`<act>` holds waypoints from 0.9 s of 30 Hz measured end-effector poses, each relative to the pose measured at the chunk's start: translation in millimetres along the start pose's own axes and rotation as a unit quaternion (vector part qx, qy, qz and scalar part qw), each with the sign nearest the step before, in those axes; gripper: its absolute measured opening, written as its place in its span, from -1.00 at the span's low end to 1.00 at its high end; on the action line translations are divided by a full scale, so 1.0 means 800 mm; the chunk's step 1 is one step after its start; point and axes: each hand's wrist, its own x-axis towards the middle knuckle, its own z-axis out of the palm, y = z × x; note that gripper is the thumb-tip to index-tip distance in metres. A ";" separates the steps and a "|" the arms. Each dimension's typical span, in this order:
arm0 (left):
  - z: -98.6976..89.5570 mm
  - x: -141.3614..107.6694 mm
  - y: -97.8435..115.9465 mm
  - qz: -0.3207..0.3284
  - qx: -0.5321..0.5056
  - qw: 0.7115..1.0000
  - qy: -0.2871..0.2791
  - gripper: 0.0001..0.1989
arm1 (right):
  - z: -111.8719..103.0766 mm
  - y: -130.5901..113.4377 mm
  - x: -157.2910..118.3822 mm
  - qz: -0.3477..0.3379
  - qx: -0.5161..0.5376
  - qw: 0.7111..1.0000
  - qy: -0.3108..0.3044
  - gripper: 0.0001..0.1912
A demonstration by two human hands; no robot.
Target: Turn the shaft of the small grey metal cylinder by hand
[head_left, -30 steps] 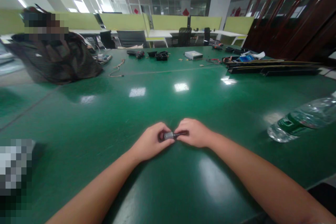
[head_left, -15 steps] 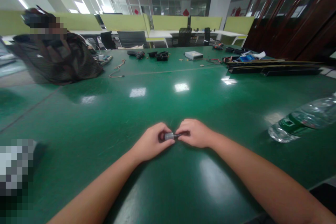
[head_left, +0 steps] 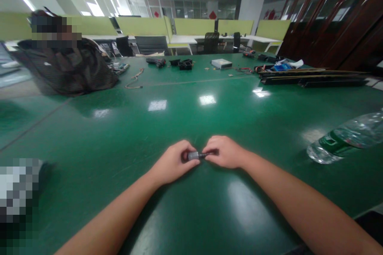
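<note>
A small grey and black cylindrical object (head_left: pixel 193 155) lies sideways between my hands, low over the green table (head_left: pixel 179 123). My left hand (head_left: pixel 175 161) is closed round its left end, thumb below and fingers above. My right hand (head_left: pixel 223 151) pinches the thin dark part at the right end, its fingers curled over it. The two hands are a small gap apart. What the object is cannot be made out, and its ends are partly hidden by my fingers.
A clear bottle with a green label (head_left: pixel 333 141) lies at the right. Far back are a dark bag (head_left: pixel 74 67), a power drill (head_left: pixel 156 62), black parts (head_left: pixel 184 64), a white box (head_left: pixel 221 63) and long black strips (head_left: pixel 329 81). A blurred object (head_left: pixel 18 187) sits at the left.
My right hand has shifted very slightly to the right, showing a little more of the dark part. My left hand keeps its hold.
</note>
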 end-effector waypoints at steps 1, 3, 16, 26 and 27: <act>0.000 0.000 0.000 0.000 0.000 1.000 0.001 -0.78 | -0.001 0.000 0.000 0.000 0.001 1.000 -0.001 -0.83; 0.000 0.000 0.000 0.000 -0.001 1.000 -0.001 -0.78 | -0.002 0.000 -0.001 0.002 0.002 1.000 -0.003 -0.83; -0.002 0.000 0.001 -0.002 0.001 1.000 -0.009 -0.77 | -0.008 0.002 -0.004 0.008 0.006 1.000 0.004 -0.85; -0.002 0.000 -0.001 0.001 0.002 1.000 -0.012 -0.77 | -0.014 0.003 -0.007 0.027 -0.005 1.000 -0.006 -0.86; -0.002 0.000 -0.002 0.001 0.001 1.000 -0.012 -0.77 | -0.016 0.005 -0.007 0.031 -0.006 0.999 -0.010 -0.86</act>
